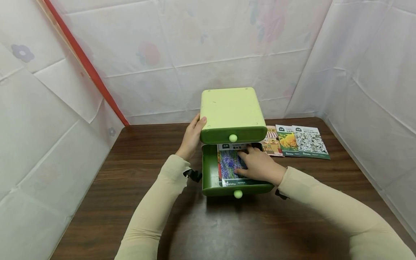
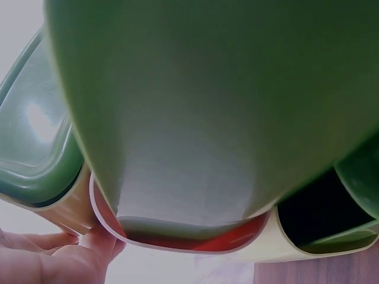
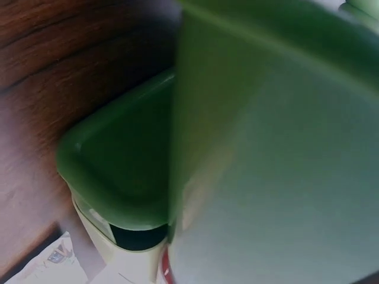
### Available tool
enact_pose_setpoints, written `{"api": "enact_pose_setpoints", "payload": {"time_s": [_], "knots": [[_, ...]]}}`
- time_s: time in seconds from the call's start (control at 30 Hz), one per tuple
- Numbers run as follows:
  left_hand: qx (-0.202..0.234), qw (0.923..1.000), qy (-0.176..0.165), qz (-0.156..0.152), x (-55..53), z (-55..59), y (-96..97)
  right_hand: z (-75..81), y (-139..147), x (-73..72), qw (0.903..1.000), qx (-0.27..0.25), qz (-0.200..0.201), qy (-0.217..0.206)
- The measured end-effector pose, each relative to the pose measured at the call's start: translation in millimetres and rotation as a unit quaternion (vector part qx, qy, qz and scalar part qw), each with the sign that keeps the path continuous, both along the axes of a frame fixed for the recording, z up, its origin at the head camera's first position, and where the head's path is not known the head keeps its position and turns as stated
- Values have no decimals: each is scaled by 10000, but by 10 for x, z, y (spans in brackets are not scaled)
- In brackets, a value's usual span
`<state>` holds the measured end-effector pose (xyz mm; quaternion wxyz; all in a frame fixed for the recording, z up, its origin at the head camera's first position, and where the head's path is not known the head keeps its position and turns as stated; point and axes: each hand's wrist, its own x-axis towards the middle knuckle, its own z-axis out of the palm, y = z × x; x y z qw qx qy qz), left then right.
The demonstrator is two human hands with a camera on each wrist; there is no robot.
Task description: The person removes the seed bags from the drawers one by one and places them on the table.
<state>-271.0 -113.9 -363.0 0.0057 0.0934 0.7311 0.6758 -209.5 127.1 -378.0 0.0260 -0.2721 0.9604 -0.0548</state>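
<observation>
The person's left hand (image 1: 191,139) pressed against the left side of a yellow-topped box (image 1: 230,108), fingers loosely extended and thumb on the top edge. The right hand (image 1: 260,165), its fingers spread, rested on a packet with purple flowers (image 1: 230,162) inside the green drawer (image 1: 219,191), which stood pulled out towards the near side below the upper drawer (image 1: 216,136). A reddish strip (image 1: 219,168) at the packet's left seemed to belong to something underneath, though too little showed to be sure. Right of the box, on the dark table (image 1: 152,151), a white-flower packet (image 1: 310,141) overlapped a yellow-flower packet (image 1: 287,141), with a shop-scene card (image 1: 272,142) just beside them.
</observation>
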Motion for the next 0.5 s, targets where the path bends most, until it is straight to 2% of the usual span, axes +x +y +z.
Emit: {"api": "enact_pose_setpoints", "payload": {"time_s": [0.27,0.5], "knots": [[-111,9999,8,63,-10,-13,-1,0,-25,7,9997,119,-65,-200],[-95,9999,44,90,-24,-18,3,-16,-26,1,9998,86,-33,-200]]}}
